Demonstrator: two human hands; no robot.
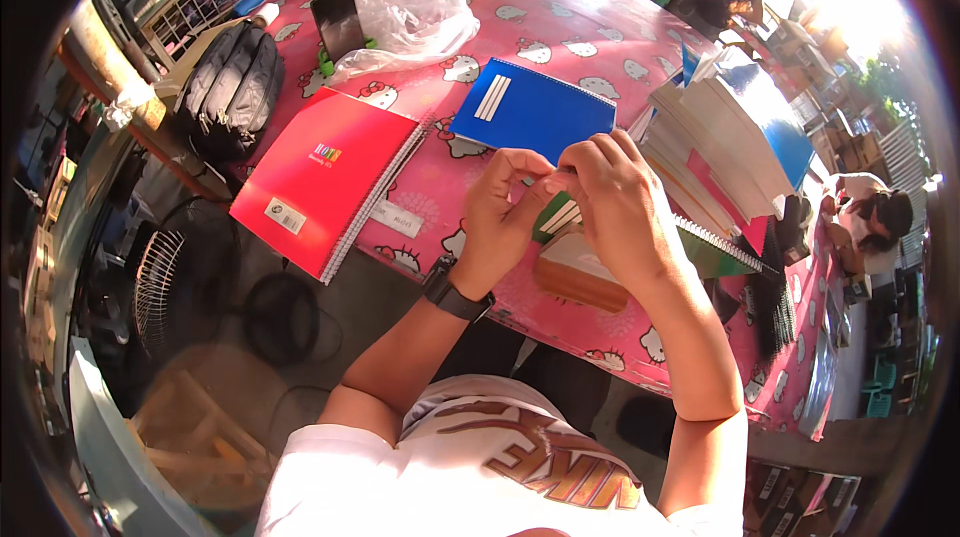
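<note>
My left hand [503,212] and my right hand [615,199] meet above a green spiral notebook [712,255], fingertips pinched together on a small white label strip [556,177]. A black watch [455,294] sits on my left wrist. Under my hands a brown tape dispenser [578,277] rests on the pink cartoon-cat tablecloth [560,12]. A blue spiral notebook [530,109] bearing white label strips lies just beyond my hands. A red spiral notebook [322,175] lies to the left, with a white label [396,219] beside it.
A tall stack of notebooks [730,142] stands at the right. A clear plastic bag [412,12] and a phone on a green stand [338,25] sit further back. A black backpack [232,87] and a fan [160,282] are at the left. Other people sit at the right and far edges.
</note>
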